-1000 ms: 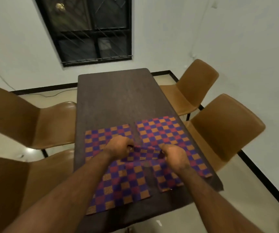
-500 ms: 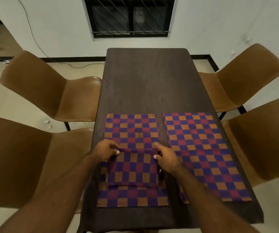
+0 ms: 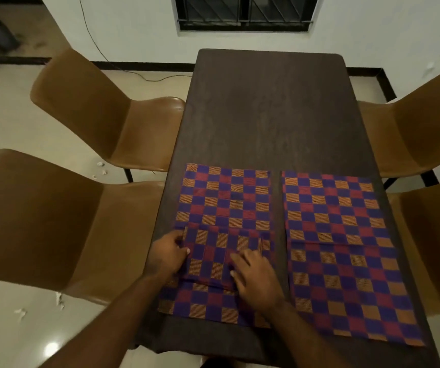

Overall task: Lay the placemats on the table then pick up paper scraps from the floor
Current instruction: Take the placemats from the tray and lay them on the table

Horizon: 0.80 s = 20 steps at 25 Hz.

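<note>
Two bare forearms, no sleeves in view, left grip [image 3: 169,254], right grip [image 3: 257,281], pale fingernails

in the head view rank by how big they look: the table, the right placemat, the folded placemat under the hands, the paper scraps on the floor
1. table
2. right placemat
3. folded placemat, partly hidden by both hands
4. paper scraps, each tiny; they look alike in size

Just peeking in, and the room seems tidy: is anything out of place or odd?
Two things. White paper scraps litter the floor between the left chairs, with more near the closer chair. On the table, a smaller folded placemat sits on a laid placemat, with the left hand and right hand on it.
</note>
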{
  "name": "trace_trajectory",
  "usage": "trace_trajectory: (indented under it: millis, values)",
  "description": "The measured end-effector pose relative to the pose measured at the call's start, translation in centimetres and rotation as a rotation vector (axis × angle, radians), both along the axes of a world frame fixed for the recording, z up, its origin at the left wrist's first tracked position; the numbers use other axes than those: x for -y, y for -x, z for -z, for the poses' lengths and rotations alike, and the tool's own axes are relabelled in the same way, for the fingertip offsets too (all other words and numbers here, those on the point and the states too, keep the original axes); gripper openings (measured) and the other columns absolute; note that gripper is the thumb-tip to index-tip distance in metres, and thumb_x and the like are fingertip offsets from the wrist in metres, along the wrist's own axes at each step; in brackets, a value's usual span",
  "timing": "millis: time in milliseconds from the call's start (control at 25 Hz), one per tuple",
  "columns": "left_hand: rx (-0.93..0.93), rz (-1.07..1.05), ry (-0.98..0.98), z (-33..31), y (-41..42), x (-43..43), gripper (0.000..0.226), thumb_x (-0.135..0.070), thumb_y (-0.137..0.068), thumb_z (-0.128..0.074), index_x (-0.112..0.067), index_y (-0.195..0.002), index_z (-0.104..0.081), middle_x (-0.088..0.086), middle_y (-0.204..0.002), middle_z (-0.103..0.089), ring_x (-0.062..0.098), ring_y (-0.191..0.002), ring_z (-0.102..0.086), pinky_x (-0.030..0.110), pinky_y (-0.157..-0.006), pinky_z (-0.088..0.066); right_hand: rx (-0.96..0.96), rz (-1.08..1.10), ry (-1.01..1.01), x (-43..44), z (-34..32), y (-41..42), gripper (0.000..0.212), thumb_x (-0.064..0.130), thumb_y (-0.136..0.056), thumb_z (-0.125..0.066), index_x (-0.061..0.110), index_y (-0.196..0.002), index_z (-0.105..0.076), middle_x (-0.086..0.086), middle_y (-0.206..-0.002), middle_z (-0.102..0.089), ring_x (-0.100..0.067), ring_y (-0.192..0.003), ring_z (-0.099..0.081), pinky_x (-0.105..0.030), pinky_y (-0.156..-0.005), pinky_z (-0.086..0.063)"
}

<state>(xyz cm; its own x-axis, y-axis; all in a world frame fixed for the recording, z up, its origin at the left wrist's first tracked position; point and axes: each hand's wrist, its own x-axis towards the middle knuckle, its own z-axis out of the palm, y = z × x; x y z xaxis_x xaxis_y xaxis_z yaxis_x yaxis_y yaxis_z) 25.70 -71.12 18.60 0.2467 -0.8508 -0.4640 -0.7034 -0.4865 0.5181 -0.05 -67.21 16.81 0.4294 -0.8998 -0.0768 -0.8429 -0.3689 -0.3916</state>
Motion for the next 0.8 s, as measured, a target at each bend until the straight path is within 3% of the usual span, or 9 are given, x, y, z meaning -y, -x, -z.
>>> trace_trajectory:
  millis: [120,200,280,360,440,520,680,800]
  values:
    - [0.086,-0.030,0.008,0.5,0.2,-2.8,0.024,-0.028,-0.088,-0.072,-0.020,-0.110,-0.073,-0.001,-0.101,-0.076,0.019,-0.090,-0.070,0.034,-0.080,-0.058,0.003,-0.033,-0.037,-1.3,0.5,-0.5,0.039,0.040,-0.097,-0.049,0.029,-0.134,-0.046,0.006,-0.127,-0.052,-0.016,-0.112,-0.051,-0.035,-0.092,-0.049]
    - [0.048,-0.113,0.046,0.4,0.4,-3.4,0.029,-0.023,-0.086,-0.074,-0.019,-0.115,-0.070,0.001,-0.098,-0.075,0.020,-0.090,-0.070,0.033,-0.080,-0.057,0.007,-0.056,-0.062,-1.4,0.2,-0.8,0.042,0.046,-0.098,-0.047,0.030,-0.136,-0.044,0.006,-0.130,-0.051,-0.016,-0.115,-0.050,-0.036,-0.094,-0.048]
    - [-0.141,-0.194,0.044,-0.1,0.4,-3.1,0.044,-0.013,-0.086,-0.073,-0.030,-0.126,-0.065,0.000,-0.090,-0.074,0.019,-0.083,-0.071,0.035,-0.076,-0.059,-0.001,-0.073,-0.107,-1.0,-0.2,-1.1,0.056,0.061,-0.095,-0.042,0.030,-0.142,-0.040,0.006,-0.135,-0.048,-0.016,-0.119,-0.047,-0.037,-0.099,-0.044]
    - [-0.353,-0.259,0.007,-0.5,0.4,-2.5,0.043,-0.004,-0.090,-0.067,-0.035,-0.119,-0.068,0.006,-0.084,-0.076,0.023,-0.067,-0.070,0.035,-0.059,-0.057,-0.021,-0.097,-0.130,-0.7,-0.6,-1.2,0.073,0.073,-0.088,-0.041,0.030,-0.147,-0.033,0.007,-0.139,-0.044,-0.016,-0.123,-0.043,-0.037,-0.101,-0.039]
    - [-0.464,-0.341,-0.036,-1.2,0.0,-1.7,0.026,0.000,-0.095,-0.060,-0.019,-0.098,-0.077,0.013,-0.081,-0.076,0.026,-0.053,-0.062,0.033,-0.049,-0.050,-0.030,-0.117,-0.112,-0.7,-1.1,-1.4,0.072,0.067,-0.088,-0.047,0.029,-0.147,-0.031,0.006,-0.140,-0.044,-0.018,-0.124,-0.044,-0.038,-0.101,-0.039]
    - [-0.577,-0.435,-0.047,-2.3,-0.2,-0.4,0.025,0.001,-0.096,-0.055,-0.006,-0.087,-0.076,0.015,-0.078,-0.071,0.022,-0.048,-0.055,0.029,-0.043,-0.044,0.003,-0.120,-0.077,-0.3,-1.4,-0.8,0.061,0.051,-0.091,-0.049,0.028,-0.146,-0.033,0.004,-0.135,-0.051,-0.019,-0.119,-0.050,-0.038,-0.096,-0.045]
    - [-0.825,-0.569,-0.034,-4.2,-0.4,3.7,0.027,0.006,-0.093,-0.047,0.006,-0.102,-0.072,0.019,-0.083,-0.066,0.022,-0.054,-0.060,0.027,-0.044,-0.049,0.076,-0.076,-0.107,4.6,-3.8,1.5,0.059,0.037,-0.093,-0.050,0.031,-0.149,-0.032,0.003,-0.113,-0.065,-0.017,-0.095,-0.061,-0.040,-0.079,-0.055]
    - [-0.928,-0.563,-0.007,-4.8,0.2,7.8,0.034,0.010,-0.088,-0.043,0.007,-0.112,-0.067,0.018,-0.079,-0.068,0.021,-0.058,-0.065,0.028,-0.050,-0.054,0.106,0.045,-0.083,10.4,-7.1,2.5,0.062,0.030,-0.090,-0.057,0.031,-0.149,-0.036,0.004,-0.111,-0.069,-0.017,-0.094,-0.066,-0.038,-0.081,-0.058]
